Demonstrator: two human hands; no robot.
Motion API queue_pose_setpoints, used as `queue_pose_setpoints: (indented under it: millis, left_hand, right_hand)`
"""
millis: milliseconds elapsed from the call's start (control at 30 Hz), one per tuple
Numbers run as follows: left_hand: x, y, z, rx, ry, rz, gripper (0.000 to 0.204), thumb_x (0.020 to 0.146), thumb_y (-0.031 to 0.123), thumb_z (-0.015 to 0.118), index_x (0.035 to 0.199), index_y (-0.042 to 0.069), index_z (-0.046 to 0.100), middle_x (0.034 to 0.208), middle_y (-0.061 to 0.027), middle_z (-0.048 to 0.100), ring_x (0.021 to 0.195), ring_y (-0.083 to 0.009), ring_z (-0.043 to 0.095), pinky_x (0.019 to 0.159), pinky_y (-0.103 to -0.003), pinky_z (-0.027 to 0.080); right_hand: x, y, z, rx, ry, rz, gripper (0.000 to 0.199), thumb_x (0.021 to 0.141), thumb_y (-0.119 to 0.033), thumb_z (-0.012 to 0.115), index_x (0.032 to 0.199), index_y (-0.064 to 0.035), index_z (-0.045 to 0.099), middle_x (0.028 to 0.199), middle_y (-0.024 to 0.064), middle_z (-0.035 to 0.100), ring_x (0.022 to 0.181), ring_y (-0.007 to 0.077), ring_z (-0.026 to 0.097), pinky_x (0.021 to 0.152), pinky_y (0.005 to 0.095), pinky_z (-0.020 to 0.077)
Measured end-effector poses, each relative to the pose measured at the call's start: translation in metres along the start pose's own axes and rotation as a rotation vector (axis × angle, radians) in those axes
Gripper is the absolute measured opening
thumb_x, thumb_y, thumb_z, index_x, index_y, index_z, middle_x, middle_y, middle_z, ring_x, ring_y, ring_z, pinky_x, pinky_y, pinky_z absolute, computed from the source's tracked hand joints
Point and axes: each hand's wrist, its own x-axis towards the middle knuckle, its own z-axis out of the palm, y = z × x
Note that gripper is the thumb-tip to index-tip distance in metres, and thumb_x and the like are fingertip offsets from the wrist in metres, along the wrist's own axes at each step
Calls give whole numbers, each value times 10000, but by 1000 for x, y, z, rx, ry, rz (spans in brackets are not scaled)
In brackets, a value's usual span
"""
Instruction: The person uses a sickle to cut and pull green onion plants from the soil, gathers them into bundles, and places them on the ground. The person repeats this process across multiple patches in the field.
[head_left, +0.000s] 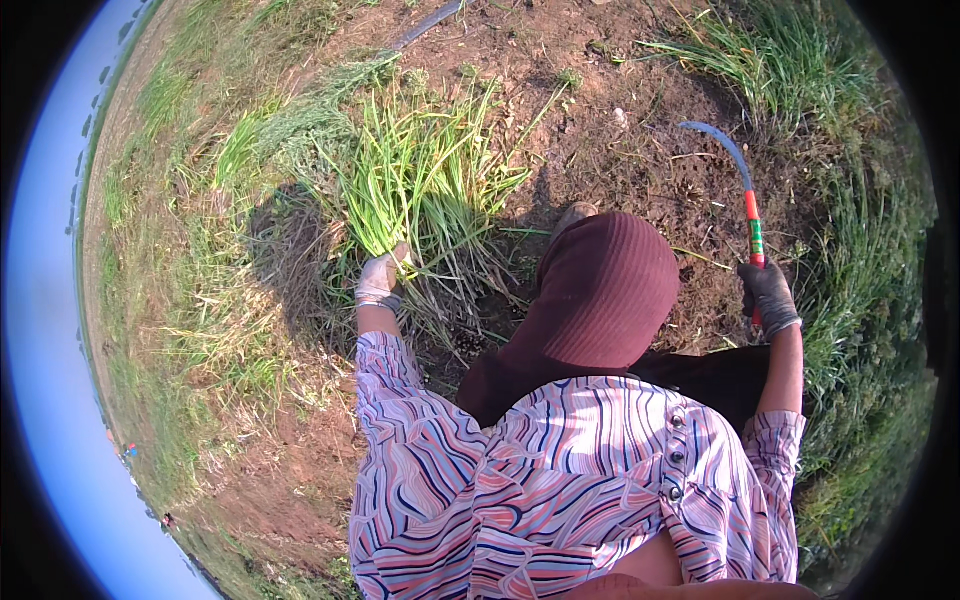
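Observation:
My left hand [381,278], in a pale glove, is closed around the lower end of a bunch of long green grass [400,190]. The blades fan out away from me over a heap of cut, partly dry grass [445,305]. Out to the right, my right hand [769,294], in a dark grey glove, grips the red and green handle of a sickle [754,225]. Its curved blade points away and bends to the left above bare soil, apart from the grass in my left hand.
My bent knee [610,285] in maroon cloth rises between my hands. Reddish-brown soil [580,120] lies ahead. Standing grass grows at the far right [800,70] and along the right side [860,270]. A thin grey strip [430,22] lies at the far edge.

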Motion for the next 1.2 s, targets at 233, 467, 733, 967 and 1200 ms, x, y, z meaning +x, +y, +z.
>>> queue_pose_setpoints:
  millis: [233, 467, 733, 967, 1200]
  left_hand:
    - [3, 14, 92, 316, 90, 29, 402, 883, 302, 869, 1087, -41, 820, 1003, -85, 800, 851, -200, 693, 818, -371, 528]
    - [19, 7, 191, 622, 156, 122, 440, 921, 297, 804, 1221, -20, 751, 1120, -182, 810, 1005, -318, 759, 916, -413, 566]
    - [30, -21, 267, 1439, 256, -9, 489, 1118, 286, 452, 1524, 15, 488, 1411, -276, 649, 1146, -425, 751, 958, -525, 605]
    - [40, -21, 283, 1621, 288, -62, 492, 1132, 247, 441, 1575, 32, 444, 1317, -232, 679, 1135, -395, 762, 904, -516, 625]
    - [40, -21, 269, 1613, 285, -83, 479, 1097, 255, 512, 1531, 55, 481, 1246, -233, 720, 1106, -363, 776, 885, -503, 624]
  right_hand:
    - [-5, 0, -4, -24, 29, 16, 249, 958, -238, 704, 1110, -157, 524, 713, -29, 491, 512, 115, 461, 431, 324, 393]
    - [-1, -6, 1, -52, 28, 21, 257, 968, -255, 703, 1119, -120, 544, 692, -12, 508, 497, 131, 482, 430, 345, 421]
    - [-8, -13, 1, -81, 56, 39, 261, 956, -256, 729, 1098, -96, 578, 665, -2, 537, 483, 147, 528, 442, 350, 465]
    - [1, -6, 0, -84, 67, 56, 235, 955, -242, 732, 1058, -111, 567, 624, -8, 513, 445, 151, 512, 415, 345, 453]
    - [1, -9, 5, -70, 69, 57, 241, 960, -244, 736, 1042, -118, 547, 633, -6, 513, 442, 145, 499, 401, 336, 432]
